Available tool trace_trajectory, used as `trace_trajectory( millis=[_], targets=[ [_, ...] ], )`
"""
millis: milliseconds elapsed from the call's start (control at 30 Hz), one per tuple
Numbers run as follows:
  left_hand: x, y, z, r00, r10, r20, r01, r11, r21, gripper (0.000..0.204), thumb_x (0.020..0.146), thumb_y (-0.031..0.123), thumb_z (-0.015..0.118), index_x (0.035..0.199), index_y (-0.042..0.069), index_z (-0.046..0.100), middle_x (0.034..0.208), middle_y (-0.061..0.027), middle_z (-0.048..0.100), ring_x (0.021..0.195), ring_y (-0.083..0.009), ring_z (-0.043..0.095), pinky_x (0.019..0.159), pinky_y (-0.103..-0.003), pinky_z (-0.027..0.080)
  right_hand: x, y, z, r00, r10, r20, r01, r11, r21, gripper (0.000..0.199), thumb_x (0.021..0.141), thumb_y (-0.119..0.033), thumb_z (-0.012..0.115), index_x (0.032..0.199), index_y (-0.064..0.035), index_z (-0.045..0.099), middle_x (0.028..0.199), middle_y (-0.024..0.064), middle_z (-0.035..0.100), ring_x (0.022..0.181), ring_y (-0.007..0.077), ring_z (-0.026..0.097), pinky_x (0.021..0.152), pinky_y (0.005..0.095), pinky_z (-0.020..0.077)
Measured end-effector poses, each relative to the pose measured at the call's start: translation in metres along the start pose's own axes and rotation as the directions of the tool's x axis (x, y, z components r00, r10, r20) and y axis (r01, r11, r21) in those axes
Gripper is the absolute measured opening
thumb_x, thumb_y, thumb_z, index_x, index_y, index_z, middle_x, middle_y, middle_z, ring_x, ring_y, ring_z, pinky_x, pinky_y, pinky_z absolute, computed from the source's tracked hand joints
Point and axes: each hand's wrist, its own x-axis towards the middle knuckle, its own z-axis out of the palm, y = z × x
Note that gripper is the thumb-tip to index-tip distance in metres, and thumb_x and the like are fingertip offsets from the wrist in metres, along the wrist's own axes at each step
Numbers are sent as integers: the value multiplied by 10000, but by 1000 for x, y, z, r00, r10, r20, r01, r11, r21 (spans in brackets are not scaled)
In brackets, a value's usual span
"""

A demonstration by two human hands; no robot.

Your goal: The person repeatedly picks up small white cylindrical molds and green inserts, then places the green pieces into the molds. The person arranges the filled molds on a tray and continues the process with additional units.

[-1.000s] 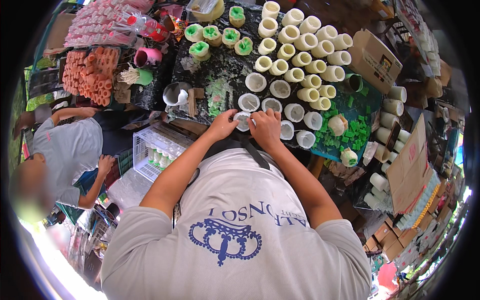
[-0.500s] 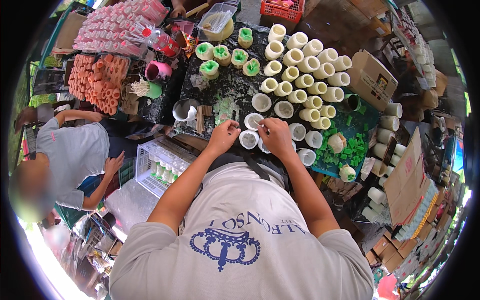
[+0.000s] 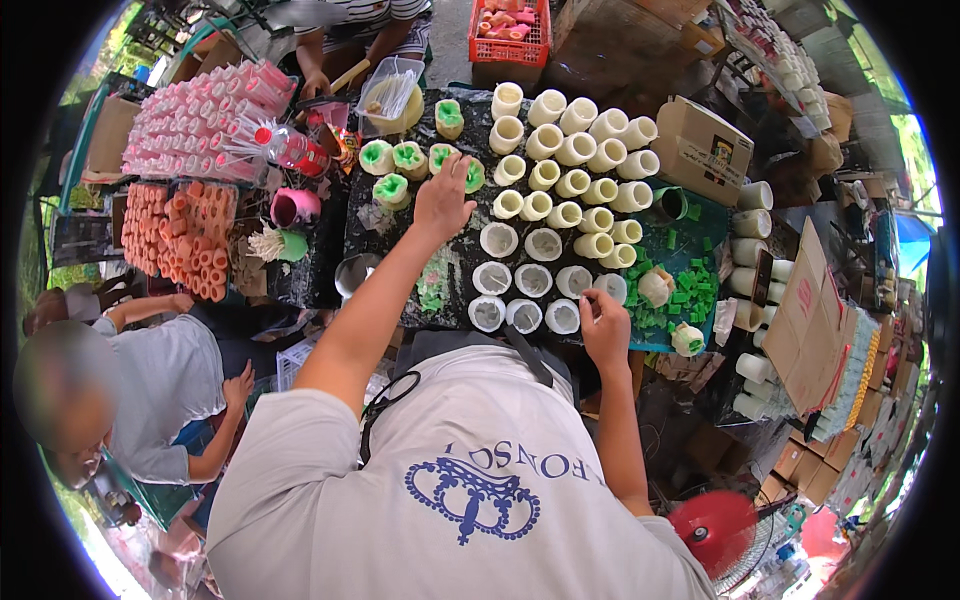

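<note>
My left hand (image 3: 442, 205) reaches over a small group of cream cups with green centres, its fingers spread above a green-centred cup (image 3: 440, 155) at the group's right side. Whether the fingertips touch it I cannot tell. My right hand (image 3: 606, 328) hovers at the near right, beside a white cup (image 3: 562, 316). Its fingers are curled together, and anything between them is too small to make out. Several white cups with a greyish, translucent inside stand in short rows in front of me, among them a middle one (image 3: 533, 280).
Many cream hollow cylinders (image 3: 575, 149) fill the table's far right. Green chips (image 3: 690, 295) lie on a teal tray (image 3: 650, 338). A metal pitcher (image 3: 352, 274), pink pot (image 3: 295, 206) and orange pieces (image 3: 180, 240) are leftward. One person (image 3: 165, 380) sits left; another's hands (image 3: 318, 84) work beyond.
My left hand has gone from the white cups out to the green-centred cups. My right hand has moved right, off the middle of the white cups. The view has shifted.
</note>
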Motion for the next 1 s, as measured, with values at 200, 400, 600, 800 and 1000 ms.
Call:
trace_trajectory(
  millis=[200, 400, 600, 800, 1000],
  targets=[
    [71, -26, 19, 907, 12, 421, -128, 960, 249, 856, 775, 264, 935, 1516, 76, 549, 1453, -152, 601, 1238, -356, 712, 989, -486, 609, -39, -2, 0, 997, 70, -25, -69, 997, 18, 144, 976, -139, 755, 1055, -21, 778, 806, 145, 728, 723, 312, 702, 691, 444, 540],
    [49, -31, 11, 976, 81, 201, -72, 996, -51, 833, 794, 344, 853, 1522, 68, 558, 1426, -184, 626, 1240, -403, 695, 1035, -496, 594, -70, 3, 11, 979, 177, -106, -166, 981, 99, 147, 993, -128, 739, 1068, -9, 777, 847, 154, 743, 714, 289, 712, 683, 417, 552],
    [-9, -20, -37, 999, 27, -46, -37, 971, -235, 695, 803, 360, 866, 1397, 40, 698, 1259, -163, 733, 1166, -353, 725, 994, -455, 587, -58, -9, 24, 985, 171, -28, -163, 968, 189, 152, 1008, -128, 740, 1084, -2, 778, 841, 139, 744, 712, 245, 709, 681, 387, 550],
    [-68, 17, -83, 987, 17, -158, -83, 901, -425, 706, 779, 292, 912, 1388, -4, 713, 1135, -152, 701, 1042, -322, 717, 939, -413, 590, 21, -65, 57, 995, 9, 102, -48, 924, 380, 246, 1027, -199, 771, 1170, 0, 759, 939, 141, 761, 806, 194, 720, 703, 367, 563],
    [-94, 41, -74, 978, -30, -206, -97, 807, -582, 829, 797, 236, 917, 1521, -20, 602, 1273, -166, 682, 1123, -282, 703, 1006, -393, 572, 88, -142, 109, 820, -146, 554, -349, 639, 685, 599, 1150, -489, 587, 1590, -86, 537, 1178, 60, 718, 836, 106, 656, 684, 267, 545]
  ],
)
